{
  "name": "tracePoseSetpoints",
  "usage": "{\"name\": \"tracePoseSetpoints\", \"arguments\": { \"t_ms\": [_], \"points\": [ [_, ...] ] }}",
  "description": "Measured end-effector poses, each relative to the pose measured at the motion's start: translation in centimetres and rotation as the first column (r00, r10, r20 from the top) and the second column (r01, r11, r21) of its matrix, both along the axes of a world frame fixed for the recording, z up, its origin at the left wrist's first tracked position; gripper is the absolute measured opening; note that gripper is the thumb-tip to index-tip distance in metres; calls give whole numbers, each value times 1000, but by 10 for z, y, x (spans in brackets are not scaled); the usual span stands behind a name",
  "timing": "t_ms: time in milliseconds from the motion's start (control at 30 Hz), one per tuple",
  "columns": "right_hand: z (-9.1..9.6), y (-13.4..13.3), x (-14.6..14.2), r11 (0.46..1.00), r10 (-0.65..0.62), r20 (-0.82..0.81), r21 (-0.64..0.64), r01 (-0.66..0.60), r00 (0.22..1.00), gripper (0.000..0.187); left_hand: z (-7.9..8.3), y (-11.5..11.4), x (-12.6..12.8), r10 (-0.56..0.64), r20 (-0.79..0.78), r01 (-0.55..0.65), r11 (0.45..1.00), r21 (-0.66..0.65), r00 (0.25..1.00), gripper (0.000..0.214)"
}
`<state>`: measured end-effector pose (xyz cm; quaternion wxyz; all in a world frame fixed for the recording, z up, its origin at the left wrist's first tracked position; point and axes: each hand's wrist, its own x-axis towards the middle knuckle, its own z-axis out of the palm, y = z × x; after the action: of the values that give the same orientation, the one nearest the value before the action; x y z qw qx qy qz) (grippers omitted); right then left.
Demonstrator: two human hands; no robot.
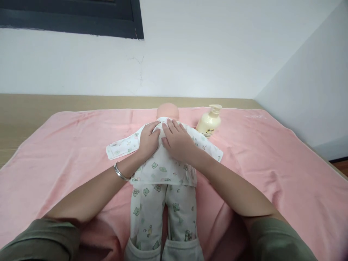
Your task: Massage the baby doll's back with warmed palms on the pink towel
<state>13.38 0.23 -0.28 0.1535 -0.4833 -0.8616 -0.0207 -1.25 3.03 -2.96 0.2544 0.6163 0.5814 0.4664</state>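
A baby doll [168, 111] lies on the pink blanket with its head at the far end; no face shows from here. It wears a white printed top [160, 170] with spread sleeves and matching trousers [148, 214] with turned-up cuffs. My left hand [149, 139] rests on the upper left of the top, fingers stretched towards the neckline. Beside it, my right hand [178, 141] lies flat over the upper middle and right, fingers spread. Both hands touch the cloth and neither grips anything. Under my palms the cloth is hidden.
A cream pump bottle [209, 121] stands beyond the doll's right-hand sleeve. The pink blanket [67, 152] covers most of a wooden surface [27, 108]. A white wall [190, 54] rises behind, with a dark frame [81, 23] at upper left.
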Motion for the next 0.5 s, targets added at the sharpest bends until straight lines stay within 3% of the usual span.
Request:
{"name": "tracePoseSetpoints", "arguments": {
  "t_ms": [133,300,400,500],
  "points": [
    [15,-22,-1,998,-13,80,-62,18,997,60,1,-3,1,56,51,-53,998,-41,997,44],
    [24,-36,2,973,92,127,-222,-62,988,69,-3,-1,-3,42,80,-40,999,-31,996,44],
    [20,-47,2,972,133,159,-213,-98,978,75,-4,8,-10,78,83,-77,997,-12,994,42],
    [26,-62,6,961,218,219,-218,-170,951,77,6,16,-15,144,100,-135,987,-92,985,46]
  ]
}}
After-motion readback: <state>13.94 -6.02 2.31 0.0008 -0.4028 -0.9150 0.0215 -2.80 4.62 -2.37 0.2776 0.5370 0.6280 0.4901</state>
